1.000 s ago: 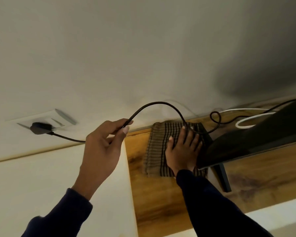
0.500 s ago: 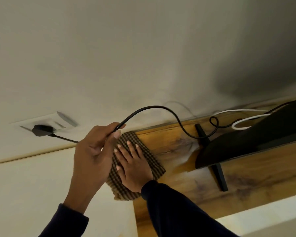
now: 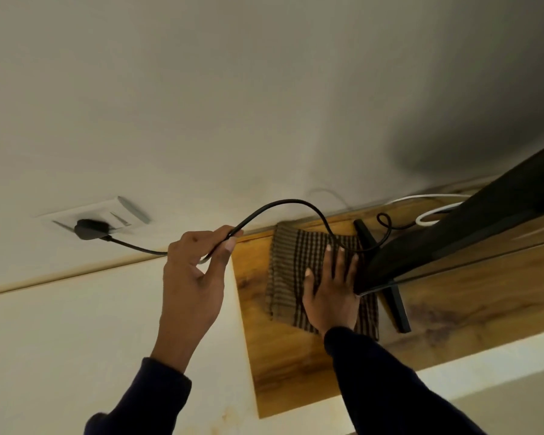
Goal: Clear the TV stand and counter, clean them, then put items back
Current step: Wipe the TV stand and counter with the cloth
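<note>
Head view: a checked cloth (image 3: 299,271) is laid flat on the wooden TV stand (image 3: 471,306), at its far left end close to the wall (image 3: 264,105); its long axis runs near to far, with the stripes pointing the same way; its right edge is hidden under the right hand (image 3: 330,293), which is pressed on it with fingers straight and slightly spread. A black cable (image 3: 283,205) is pinched and held raised by the left hand (image 3: 195,271), thumb against curled fingers; it runs left to a plug (image 3: 90,229) in the wall socket (image 3: 107,211), and right behind the TV (image 3: 471,240), where its end is hidden; the TV is cut off at the right edge.
</note>
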